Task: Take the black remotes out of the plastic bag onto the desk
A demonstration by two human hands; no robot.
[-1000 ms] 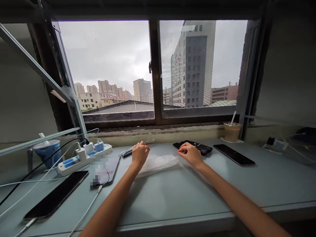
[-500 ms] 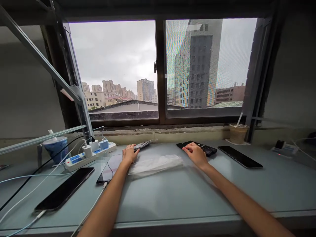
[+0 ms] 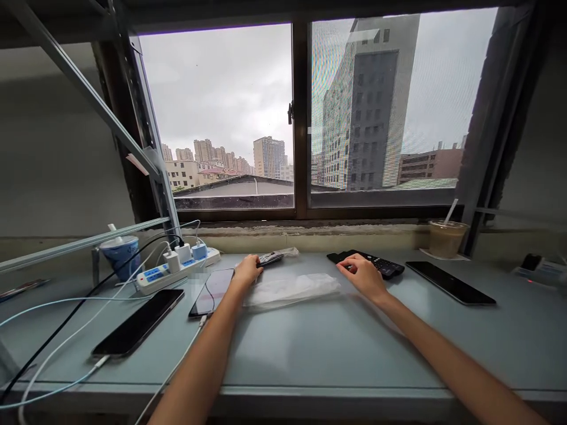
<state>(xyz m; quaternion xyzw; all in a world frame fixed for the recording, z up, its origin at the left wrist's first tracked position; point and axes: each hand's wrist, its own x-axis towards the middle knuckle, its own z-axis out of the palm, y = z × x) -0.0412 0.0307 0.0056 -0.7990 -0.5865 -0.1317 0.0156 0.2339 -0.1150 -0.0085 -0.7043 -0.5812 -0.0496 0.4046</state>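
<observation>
My left hand (image 3: 248,270) is at the near end of a grey remote control (image 3: 271,258), its fingers curled over that end. The remote lies partly in clear plastic near the window wall. My right hand (image 3: 364,277) rests in front of dark remote controls (image 3: 386,265), thumb and fingers drawn together in a pinch. Whether anything is between those fingertips cannot be seen. Between my hands lies a flat, crumpled clear plastic bag (image 3: 295,289). A phone with a lit screen (image 3: 215,290) lies beside my left wrist, a cable plugged into it.
At left are a dark phone (image 3: 139,321) on a cable, a power strip (image 3: 148,280) with several chargers, and a blue cup (image 3: 119,257). Loose cables cross the table's left side. A black tablet-like device (image 3: 449,282) and an iced drink (image 3: 447,239) stand at right.
The view has shifted, so the scene sits further right. My left hand's fingers, spread out before, are now curled at the remote. The right hand stays by the dark remotes.
</observation>
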